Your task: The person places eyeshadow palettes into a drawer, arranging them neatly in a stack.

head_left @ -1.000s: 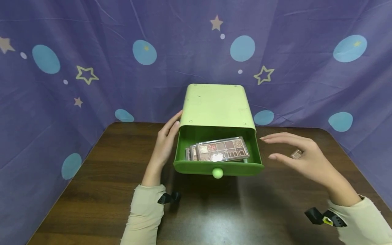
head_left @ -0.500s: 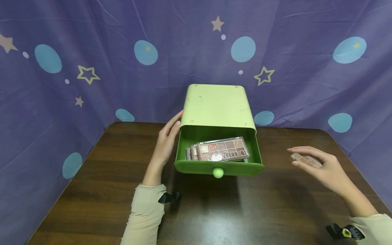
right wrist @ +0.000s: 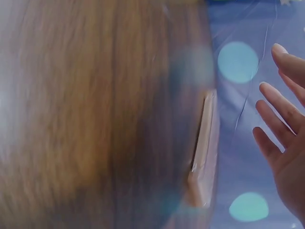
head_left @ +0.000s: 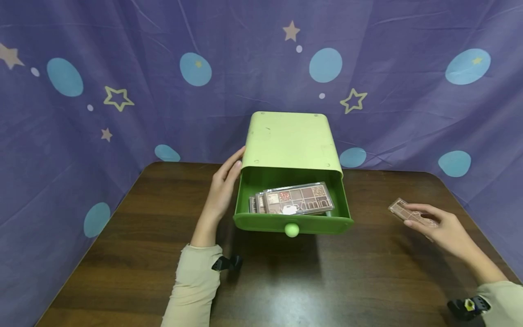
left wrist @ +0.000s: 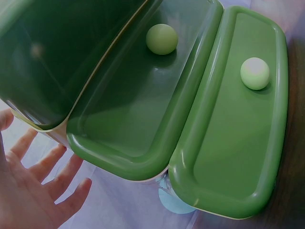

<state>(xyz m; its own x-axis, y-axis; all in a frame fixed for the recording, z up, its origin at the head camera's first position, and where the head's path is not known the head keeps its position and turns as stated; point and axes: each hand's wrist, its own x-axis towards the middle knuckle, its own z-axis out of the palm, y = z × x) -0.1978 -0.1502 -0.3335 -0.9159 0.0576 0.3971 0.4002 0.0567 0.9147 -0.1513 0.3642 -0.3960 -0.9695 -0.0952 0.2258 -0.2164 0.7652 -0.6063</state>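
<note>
A light green drawer cabinet (head_left: 292, 141) stands on the table, its top drawer (head_left: 261, 223) pulled out. Inside the drawer lie several eyeshadow palettes (head_left: 302, 194), stacked and overlapping. My left hand (head_left: 219, 193) rests against the cabinet's left side, fingers extended. In the left wrist view its spread fingers lie by the side edge, near two lower drawer fronts (left wrist: 128, 129) with round knobs. To the right, another eyeshadow palette (head_left: 401, 210) lies on the table. My right hand (head_left: 447, 231) is over it, thumb and fingers apart; the right wrist view shows a gap between fingers and palette.
The dark wooden table (head_left: 135, 254) reaches back to a purple curtain (head_left: 253, 63) with stars and blue spots. The open drawer's round knob (head_left: 292, 230) juts forward. Black wrist cameras (head_left: 467, 309) sit at the cuffs.
My right hand has moved right and toward me, from beside the drawer to over the loose palette. My left hand has stayed at the cabinet's side.
</note>
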